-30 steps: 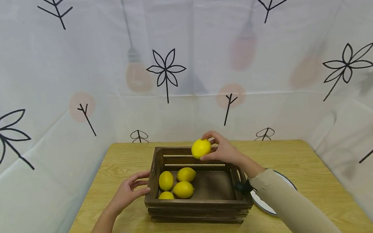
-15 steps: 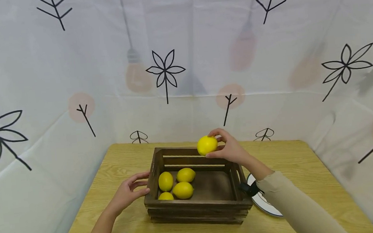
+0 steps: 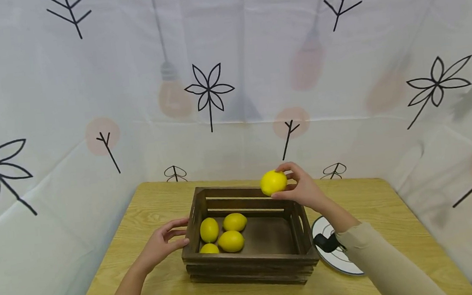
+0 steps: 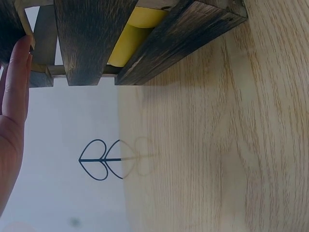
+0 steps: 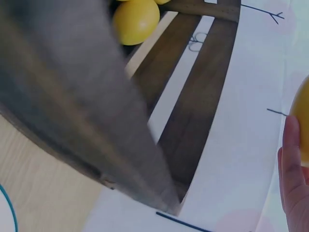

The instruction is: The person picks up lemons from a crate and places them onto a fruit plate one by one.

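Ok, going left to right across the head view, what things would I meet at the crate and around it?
Left hand → four lemons inside the crate → lemon held up in the right hand → plate.

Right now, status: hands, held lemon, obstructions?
Right hand gripping lemon aloft. Left hand touching crate at left end. Obstruction: right sleeve partly hides plate, head view.

A makeshift booth: patterned white sheeting (image 3: 226,36) around three sides of a table (image 3: 375,201)
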{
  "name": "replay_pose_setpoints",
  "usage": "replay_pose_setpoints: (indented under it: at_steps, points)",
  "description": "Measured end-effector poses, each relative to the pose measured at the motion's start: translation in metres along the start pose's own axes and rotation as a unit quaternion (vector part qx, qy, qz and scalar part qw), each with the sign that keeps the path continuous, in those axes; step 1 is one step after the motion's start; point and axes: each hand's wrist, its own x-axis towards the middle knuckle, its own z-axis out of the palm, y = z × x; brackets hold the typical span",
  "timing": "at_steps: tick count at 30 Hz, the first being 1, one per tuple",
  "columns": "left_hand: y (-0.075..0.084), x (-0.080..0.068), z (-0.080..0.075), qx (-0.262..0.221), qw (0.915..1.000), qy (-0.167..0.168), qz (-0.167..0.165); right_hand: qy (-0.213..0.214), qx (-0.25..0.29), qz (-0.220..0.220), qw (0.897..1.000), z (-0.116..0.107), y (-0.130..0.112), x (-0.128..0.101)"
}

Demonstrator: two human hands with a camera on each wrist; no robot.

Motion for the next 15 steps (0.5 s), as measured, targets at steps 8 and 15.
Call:
replay_pose_setpoints:
  at_steps: [8, 15]
  points:
    - [0.001, -0.001, 0.0, -0.006, 1.0, 0.001, 0.001, 0.014, -0.001, 0.008, 1.0, -0.012, 0.001, -0.013]
    - [0.001, -0.002, 0.0, -0.003, 1.0, 0.002, 0.004, 0.027, -0.001, 0.021, 0.999, -0.025, 0.004, -0.023]
